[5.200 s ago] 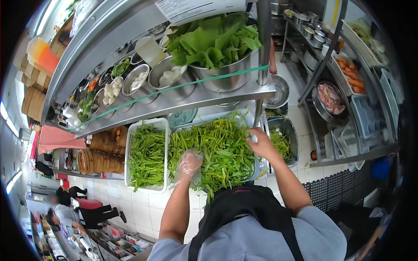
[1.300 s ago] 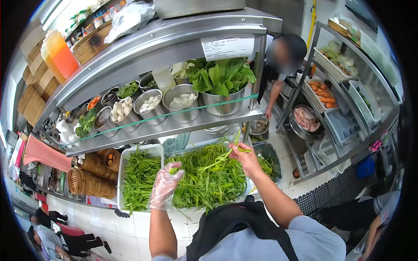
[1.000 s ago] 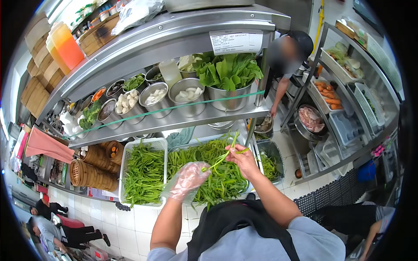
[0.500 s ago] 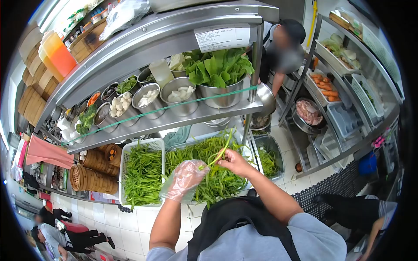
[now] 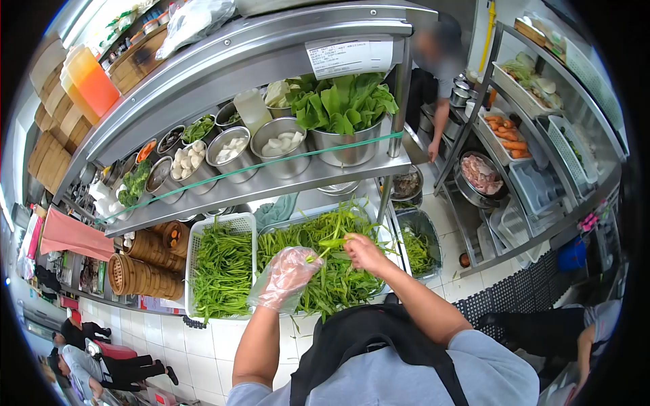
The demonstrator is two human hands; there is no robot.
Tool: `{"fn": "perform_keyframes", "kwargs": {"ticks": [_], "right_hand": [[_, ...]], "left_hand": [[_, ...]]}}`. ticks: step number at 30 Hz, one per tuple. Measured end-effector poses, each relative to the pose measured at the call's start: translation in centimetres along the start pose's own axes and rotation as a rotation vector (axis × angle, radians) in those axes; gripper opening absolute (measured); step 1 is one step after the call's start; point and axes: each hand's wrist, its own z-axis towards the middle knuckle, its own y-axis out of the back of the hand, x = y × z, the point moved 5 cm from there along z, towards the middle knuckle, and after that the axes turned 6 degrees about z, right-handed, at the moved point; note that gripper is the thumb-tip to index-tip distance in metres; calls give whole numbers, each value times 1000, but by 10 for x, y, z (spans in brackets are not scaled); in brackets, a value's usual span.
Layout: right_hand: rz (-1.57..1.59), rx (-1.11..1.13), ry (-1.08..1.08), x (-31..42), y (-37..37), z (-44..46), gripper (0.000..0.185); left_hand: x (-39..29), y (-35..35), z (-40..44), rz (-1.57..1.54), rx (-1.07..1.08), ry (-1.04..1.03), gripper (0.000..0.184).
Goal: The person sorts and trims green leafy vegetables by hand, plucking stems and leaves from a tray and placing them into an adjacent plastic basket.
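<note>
In a clear plastic glove, my left hand (image 5: 284,276) is closed around water spinach stalks, whose cut ends show at the fingertips. Just to the right, my bare right hand (image 5: 365,254) pinches a stalk of water spinach (image 5: 331,242) between thumb and fingers. Both hands are above a large heap of leafy greens (image 5: 342,287) in a wide tray, its far part under the steel shelf. Left of my gloved hand stands a white perforated basket (image 5: 254,254) filled with trimmed green stems (image 5: 220,274).
A steel shelf (image 5: 271,174) with ingredient pots crosses ahead. A bin (image 5: 433,233) holding greens stands right of the tray. Bamboo steamers (image 5: 145,277) are at left. A rack (image 5: 467,233) with carrots and meat stands right, near a co-worker (image 5: 437,68) reaching down. Other people are at both lower corners.
My right hand has shifted slightly right and turned into a tighter grip; the long stalk no longer arches upward. The co-worker behind the shelf has moved, and the steel bowl by them is out of sight.
</note>
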Motion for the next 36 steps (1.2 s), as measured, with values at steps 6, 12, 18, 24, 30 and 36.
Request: {"fn": "perform_keyframes", "kwargs": {"ticks": [6, 12, 18, 24, 30, 36], "right_hand": [[250, -62, -69, 1, 20, 0, 42], [468, 363, -49, 18, -19, -10, 69], [162, 464, -107, 17, -24, -5, 12], [203, 233, -82, 6, 4, 7, 28], [395, 185, -64, 27, 18, -5, 38], [346, 3, -55, 25, 15, 1, 41]], "left_hand": [[0, 14, -6, -125, 180, 107, 32], [2, 0, -6, -381, 308, 108, 30], [6, -4, -12, -668, 485, 163, 20], [26, -7, -14, -702, 430, 180, 15], [26, -2, -17, -629, 419, 136, 14], [9, -10, -9, -473, 598, 172, 35]]}}
